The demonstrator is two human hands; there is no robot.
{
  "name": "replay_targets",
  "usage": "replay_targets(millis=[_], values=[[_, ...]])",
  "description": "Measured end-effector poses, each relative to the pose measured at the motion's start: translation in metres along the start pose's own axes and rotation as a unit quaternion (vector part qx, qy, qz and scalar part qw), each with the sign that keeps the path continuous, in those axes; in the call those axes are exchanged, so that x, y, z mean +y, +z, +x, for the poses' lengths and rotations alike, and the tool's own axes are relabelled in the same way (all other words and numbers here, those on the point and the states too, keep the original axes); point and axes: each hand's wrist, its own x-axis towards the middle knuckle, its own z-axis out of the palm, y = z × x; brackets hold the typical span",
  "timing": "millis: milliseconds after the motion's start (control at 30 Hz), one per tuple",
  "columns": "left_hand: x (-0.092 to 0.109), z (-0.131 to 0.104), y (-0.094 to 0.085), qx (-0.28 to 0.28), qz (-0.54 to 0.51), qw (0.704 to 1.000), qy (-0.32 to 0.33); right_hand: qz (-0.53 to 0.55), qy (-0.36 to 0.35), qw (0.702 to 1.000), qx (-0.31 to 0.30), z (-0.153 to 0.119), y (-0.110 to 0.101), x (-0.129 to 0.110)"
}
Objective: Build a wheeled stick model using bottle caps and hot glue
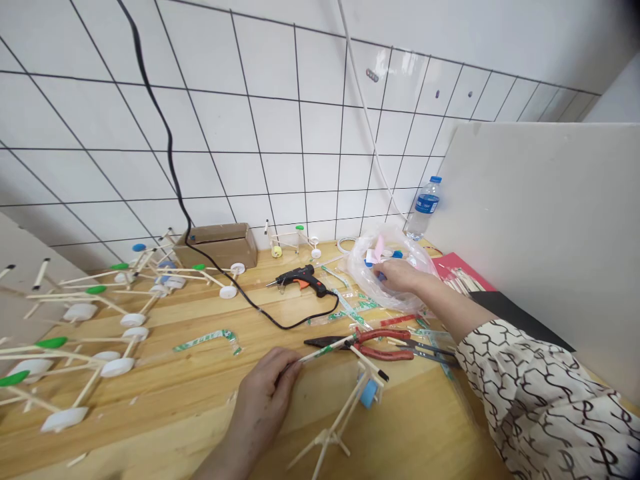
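My left hand (pixel 267 390) pinches the end of a thin stick sleeved in a green-patterned straw piece (pixel 327 349). That stick belongs to a small wooden-stick tricycle model (pixel 345 417), which has a blue wheel (pixel 369 392) and a black-tipped crossbar. The model stands tilted over the table in front of me. My right hand (pixel 397 275) reaches into a clear plastic bag (pixel 357 270), its fingers drawn together among blue caps and a pink-and-white paper. What its fingertips grip, if anything, is hidden. Red-handled pliers (pixel 383 343) lie just beyond the model.
A black glue gun (pixel 300 279) lies with its cord curving across the table. Several finished stick tricycles (pixel 100 363) stand at left, near a cardboard box (pixel 220 245). Straw wrappers (pixel 350 307) and scissors (pixel 430 348) lie about. A water bottle (pixel 425 208) stands at the back right.
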Motion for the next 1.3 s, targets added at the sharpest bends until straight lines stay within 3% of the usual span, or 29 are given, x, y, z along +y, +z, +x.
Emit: replay_targets(millis=[200,467,700,933,1300], values=[[-0.002,-0.001,0.0,-0.007,-0.001,1.0,-0.003,-0.014,0.061,0.998,0.023,0.001,-0.01,0.005],[-0.003,-0.001,0.001,-0.014,-0.001,1.0,-0.006,-0.016,0.012,0.999,-0.039,-0.016,-0.014,0.014],[-0.003,0.0,0.001,-0.03,-0.002,0.999,-0.017,-0.037,0.042,0.997,-0.054,-0.02,-0.01,0.013],[-0.001,0.0,0.0,-0.039,-0.007,0.999,-0.027,-0.051,0.082,0.993,-0.073,-0.004,-0.014,0.021],[-0.001,0.0,0.0,-0.036,-0.002,0.999,-0.017,-0.013,0.065,0.996,-0.06,0.021,-0.012,0.01]])
